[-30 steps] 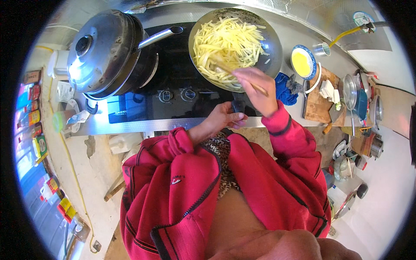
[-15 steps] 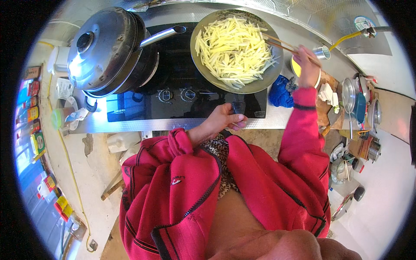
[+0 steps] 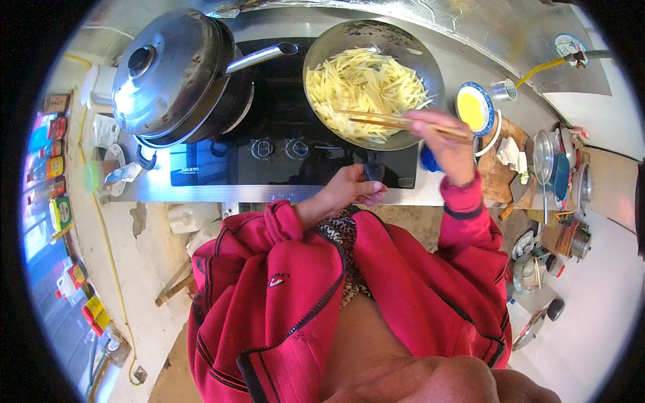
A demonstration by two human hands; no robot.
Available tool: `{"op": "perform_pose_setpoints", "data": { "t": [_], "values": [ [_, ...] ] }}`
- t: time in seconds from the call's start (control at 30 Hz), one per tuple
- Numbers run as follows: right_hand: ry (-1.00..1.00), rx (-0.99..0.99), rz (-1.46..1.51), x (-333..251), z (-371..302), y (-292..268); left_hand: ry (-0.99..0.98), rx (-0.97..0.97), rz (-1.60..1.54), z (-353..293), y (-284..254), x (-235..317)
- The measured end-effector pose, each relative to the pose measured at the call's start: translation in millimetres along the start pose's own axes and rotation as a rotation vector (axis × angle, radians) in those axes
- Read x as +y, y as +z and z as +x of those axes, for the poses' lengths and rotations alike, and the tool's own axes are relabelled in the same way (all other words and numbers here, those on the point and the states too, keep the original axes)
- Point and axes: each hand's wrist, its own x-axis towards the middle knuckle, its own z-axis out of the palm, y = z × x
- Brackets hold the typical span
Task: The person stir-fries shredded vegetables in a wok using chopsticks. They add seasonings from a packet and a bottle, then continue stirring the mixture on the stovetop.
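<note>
Pale yellow, thin-cut potato strips (image 3: pixel 366 84) lie heaped in a wok (image 3: pixel 426 57) on the black cooktop (image 3: pixel 269 87). Over the wok's near right rim, my right hand (image 3: pixel 443 138) is closed around a pair of chopsticks (image 3: pixel 383 121), slightly blurred. Their tips reach into the near edge of the strips. My left hand (image 3: pixel 349 188) is closed on the dark wok handle (image 3: pixel 374 172) in front of the cooktop; the joint with the wok is hard to make out.
To the left stands a large lidded pot (image 3: pixel 161 74) with a metal handle jutting right. On the right are a blue-rimmed bowl (image 3: pixel 476 109) of yellow liquid, a metal cup (image 3: pixel 504 91), a blue cloth (image 3: pixel 430 160), a wooden board (image 3: pixel 497 161) and a strainer (image 3: pixel 543 158).
My right hand has swung left and nearer with the chopsticks, from the wok's right side to its near edge. The strips have shifted toward me, baring the far wall. My left hand keeps its grip.
</note>
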Motion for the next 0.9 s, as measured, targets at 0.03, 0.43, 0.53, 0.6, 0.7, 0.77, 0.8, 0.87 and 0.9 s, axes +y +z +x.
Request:
{"op": "perform_pose_setpoints", "data": {
  "t": [0.03,0.43,0.53,0.6,0.7,0.77,0.8,0.87,0.9],
  "values": [
    [-0.066,-0.021,-0.031,2.7,-2.5,11.4,0.005,-0.012,0.003,1.1,-0.3,-0.9],
    [0.045,0.553,0.032,25.7,-7.5,-80.1,-0.001,0.081,0.127,-50.2,-33.4,12.3],
    [0.105,0.579,0.039,70.9,15.4,-96.1,0.052,0.202,0.14,-96.0,-53.0,31.0],
    [0.158,0.528,0.203,97.4,34.8,-74.8,0.108,0.329,0.145,-132.9,-71.0,43.4],
    [0.123,0.322,0.24,112.0,35.3,-57.9,0.245,0.466,0.222,-196.6,-98.7,77.3],
    [0.138,0.305,0.057,68.9,14.8,-42.6,0.355,0.562,0.228,-244.9,-114.3,99.5],
    [0.097,0.327,0.023,52.1,1.7,-36.7,0.399,0.621,0.244,-274.9,-127.5,112.5],
    [0.064,0.293,0.01,24.0,-19.2,-28.5,0.481,0.712,0.212,-325.1,-153.1,130.3],
    [0.112,0.291,-0.04,11.6,-26.4,-24.3,0.532,0.767,0.264,-350.0,-172.5,136.7]
  ]
}}
